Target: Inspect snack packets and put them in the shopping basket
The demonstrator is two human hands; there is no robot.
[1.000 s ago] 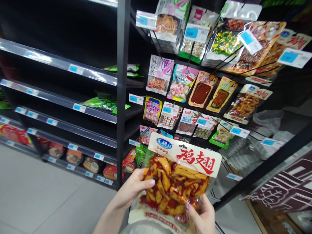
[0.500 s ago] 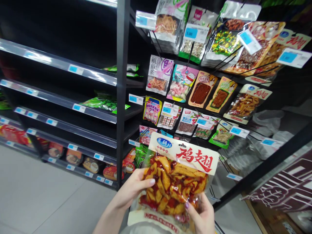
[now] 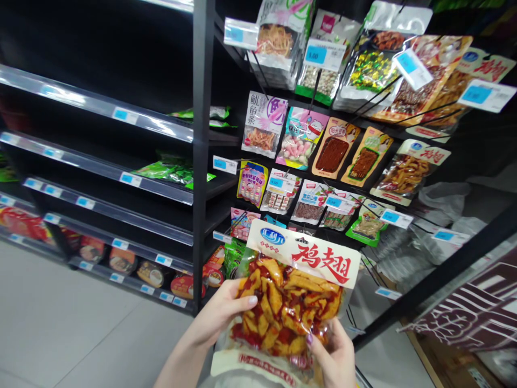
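Note:
Both my hands hold one large clear snack packet point(image 3: 288, 302) low in the middle of the view. It has a cream top band with red characters and orange-red pieces inside. My left hand point(image 3: 218, 315) grips its left edge, thumb across the front. My right hand point(image 3: 333, 358) pinches its lower right corner from below. The packet stands upright in front of a black peg rack point(image 3: 428, 283) hung with similar snack packets point(image 3: 404, 172).
A black upright post point(image 3: 201, 161) splits the rack on the right from dark shelves point(image 3: 121, 178) on the left, which carry a few green packets point(image 3: 169, 170) and blue price tags. Round tubs point(image 3: 121, 260) line the bottom shelf. Grey floor tiles point(image 3: 60, 323) lie at lower left.
The packet has sunk slightly and tipped a little in my hands. Both grips are unchanged.

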